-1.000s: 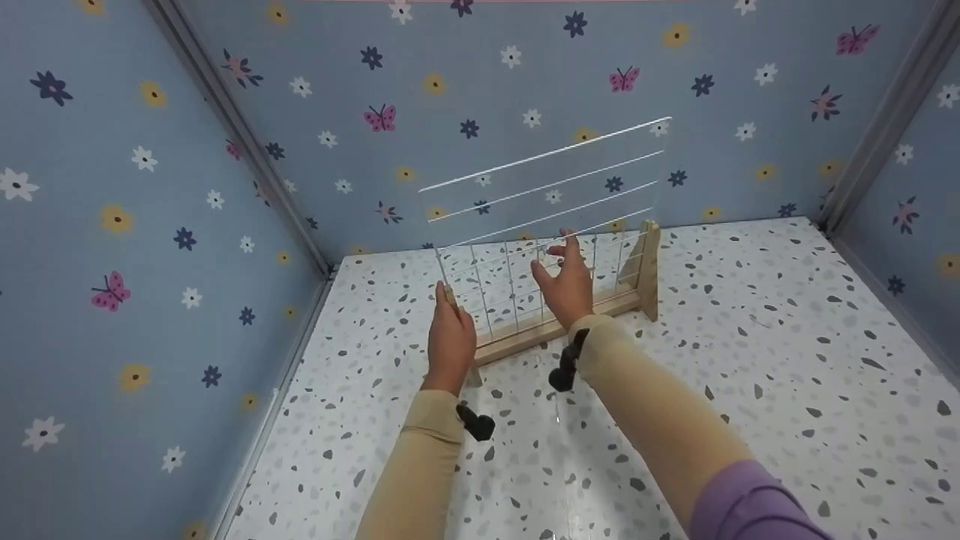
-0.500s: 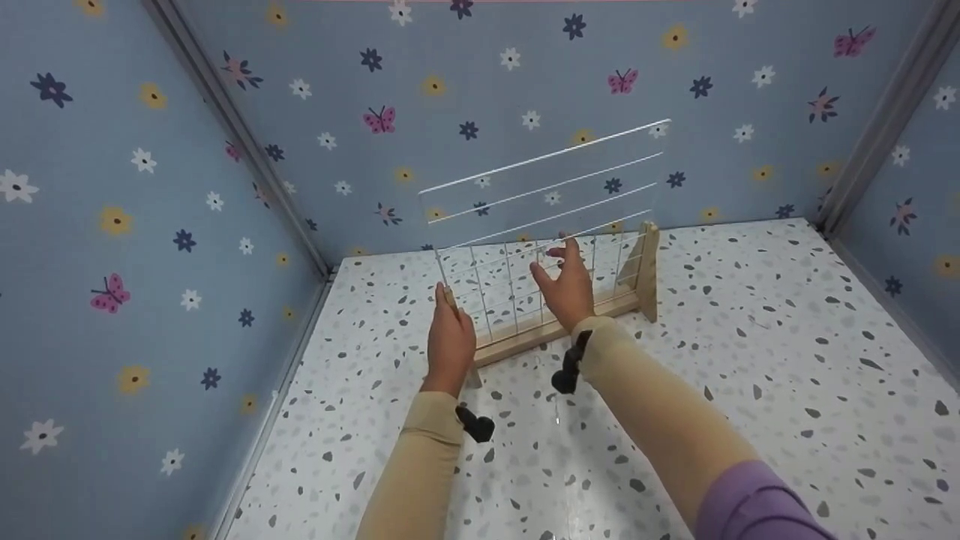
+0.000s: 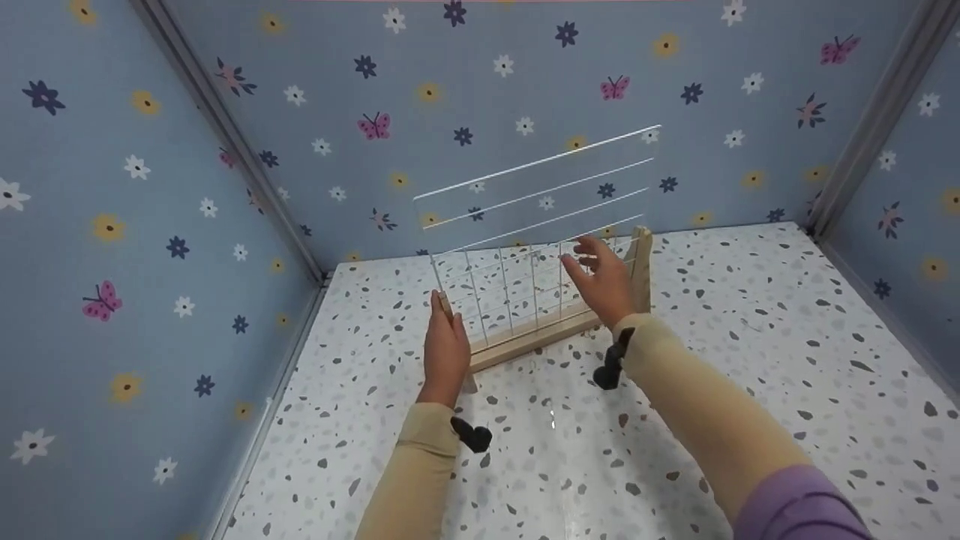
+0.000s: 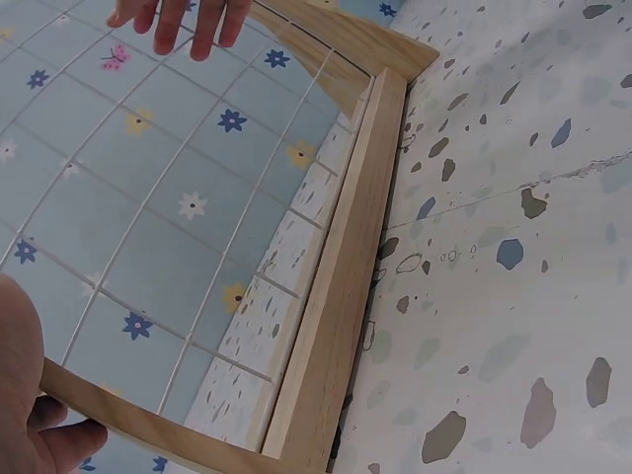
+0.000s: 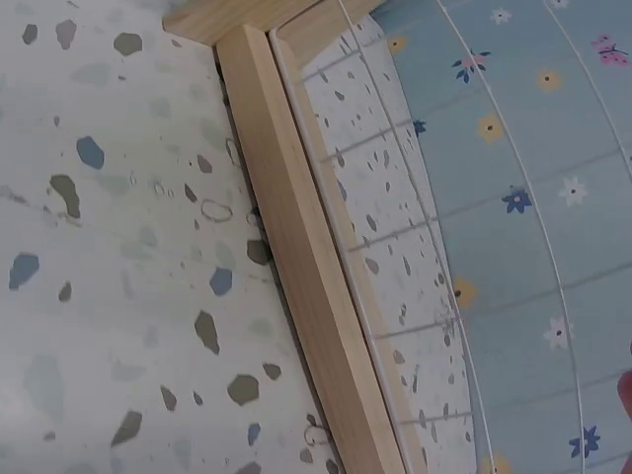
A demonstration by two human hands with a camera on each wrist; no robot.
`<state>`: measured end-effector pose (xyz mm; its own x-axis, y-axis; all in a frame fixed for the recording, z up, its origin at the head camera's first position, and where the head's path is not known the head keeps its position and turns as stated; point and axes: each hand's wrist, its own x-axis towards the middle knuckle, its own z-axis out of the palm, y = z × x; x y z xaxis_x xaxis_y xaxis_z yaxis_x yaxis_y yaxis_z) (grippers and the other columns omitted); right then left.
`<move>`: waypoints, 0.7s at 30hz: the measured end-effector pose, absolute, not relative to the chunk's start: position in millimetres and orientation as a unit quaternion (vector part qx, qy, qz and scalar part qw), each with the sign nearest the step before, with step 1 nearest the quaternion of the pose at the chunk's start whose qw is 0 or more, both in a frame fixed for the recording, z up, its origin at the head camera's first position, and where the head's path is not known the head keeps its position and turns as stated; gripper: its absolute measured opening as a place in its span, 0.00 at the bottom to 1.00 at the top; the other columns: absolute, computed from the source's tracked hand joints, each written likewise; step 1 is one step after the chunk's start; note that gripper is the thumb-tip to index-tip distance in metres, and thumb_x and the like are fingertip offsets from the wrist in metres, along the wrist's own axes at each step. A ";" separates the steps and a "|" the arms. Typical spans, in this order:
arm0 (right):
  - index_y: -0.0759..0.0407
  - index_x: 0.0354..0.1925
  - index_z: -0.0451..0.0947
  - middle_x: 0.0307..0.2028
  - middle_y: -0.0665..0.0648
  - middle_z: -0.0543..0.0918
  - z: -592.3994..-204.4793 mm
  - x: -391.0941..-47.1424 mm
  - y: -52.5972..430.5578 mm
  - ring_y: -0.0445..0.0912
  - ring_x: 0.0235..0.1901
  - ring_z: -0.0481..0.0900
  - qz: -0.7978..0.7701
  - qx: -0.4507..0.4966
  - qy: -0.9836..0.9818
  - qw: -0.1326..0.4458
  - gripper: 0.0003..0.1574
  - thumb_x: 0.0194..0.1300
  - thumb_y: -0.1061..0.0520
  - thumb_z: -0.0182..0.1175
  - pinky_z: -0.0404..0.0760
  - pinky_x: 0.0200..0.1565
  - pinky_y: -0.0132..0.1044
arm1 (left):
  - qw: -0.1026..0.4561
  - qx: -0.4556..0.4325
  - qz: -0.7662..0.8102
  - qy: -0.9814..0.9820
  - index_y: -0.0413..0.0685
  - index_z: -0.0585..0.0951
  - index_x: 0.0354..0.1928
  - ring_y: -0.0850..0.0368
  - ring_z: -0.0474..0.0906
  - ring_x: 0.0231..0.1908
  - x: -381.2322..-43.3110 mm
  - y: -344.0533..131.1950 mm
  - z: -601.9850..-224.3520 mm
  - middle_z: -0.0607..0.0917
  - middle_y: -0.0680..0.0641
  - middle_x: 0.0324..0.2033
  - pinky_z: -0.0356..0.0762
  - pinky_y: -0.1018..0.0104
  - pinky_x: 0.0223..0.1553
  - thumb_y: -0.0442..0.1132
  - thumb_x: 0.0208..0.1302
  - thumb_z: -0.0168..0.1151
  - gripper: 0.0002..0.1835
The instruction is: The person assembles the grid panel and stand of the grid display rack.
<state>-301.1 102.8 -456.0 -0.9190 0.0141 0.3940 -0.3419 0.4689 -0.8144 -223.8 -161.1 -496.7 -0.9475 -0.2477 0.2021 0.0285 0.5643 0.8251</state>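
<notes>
A white wire grid (image 3: 538, 162) leans upright in a light wooden stand, which has a long bottom bar (image 3: 536, 341) and a board at each end. My left hand (image 3: 447, 352) grips the left end board (image 4: 178, 434), thumb on one side and fingers on the other. Close to the right part of the grid is my right hand (image 3: 604, 285), its thumb and fingers spread and lightly bent, holding nothing. In the left wrist view, the right hand's fingers (image 4: 202, 25) hang over the wires. Only a bit of finger shows at the right wrist view's edge.
The stand rests on a white speckled surface (image 3: 720, 375). A blue flowered wall (image 3: 517, 97) rises behind it, with another wall (image 3: 150, 262) to the left and one to the right. The right end board (image 3: 642, 270) stands near the back wall.
My right hand has moved right along the grid, toward the right end board. My left hand keeps its grip on the left end board. The head view has shifted slightly.
</notes>
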 end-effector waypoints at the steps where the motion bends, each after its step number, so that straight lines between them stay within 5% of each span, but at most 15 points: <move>1: 0.53 0.65 0.74 0.57 0.55 0.82 -454.8 -301.7 107.9 0.49 0.56 0.81 0.503 0.097 -0.839 0.185 0.33 0.71 0.37 0.61 0.78 0.59 0.45 | 0.154 0.061 -0.461 -0.872 0.50 0.42 0.82 0.43 0.57 0.75 -222.6 -161.1 -496.8 0.57 0.40 0.77 0.60 0.48 0.72 0.44 0.83 0.42 0.34; 7: 0.56 0.62 0.75 0.53 0.57 0.82 -451.2 -308.6 139.5 0.49 0.53 0.82 0.485 0.054 -0.839 0.241 0.29 0.73 0.41 0.60 0.79 0.57 0.43 | 0.185 0.049 -0.479 -0.857 0.51 0.45 0.82 0.45 0.58 0.74 -215.3 -159.5 -494.8 0.59 0.40 0.77 0.61 0.48 0.71 0.46 0.82 0.44 0.35; 13: 0.57 0.67 0.68 0.60 0.58 0.74 -451.6 -313.8 163.7 0.51 0.60 0.73 0.489 -0.024 -0.839 0.239 0.37 0.72 0.37 0.58 0.74 0.62 0.45 | 0.186 0.059 -0.513 -0.836 0.50 0.45 0.82 0.45 0.53 0.76 -208.1 -153.7 -491.7 0.54 0.42 0.79 0.56 0.47 0.73 0.48 0.80 0.46 0.36; 21: 0.53 0.81 0.41 0.77 0.64 0.53 -460.4 -316.9 186.9 0.60 0.75 0.55 0.516 -0.009 -0.850 0.106 0.60 0.69 0.26 0.52 0.57 0.72 0.59 | 0.189 0.053 -0.538 -0.820 0.53 0.44 0.82 0.45 0.51 0.76 -201.3 -145.5 -488.4 0.51 0.43 0.79 0.57 0.43 0.72 0.51 0.80 0.45 0.37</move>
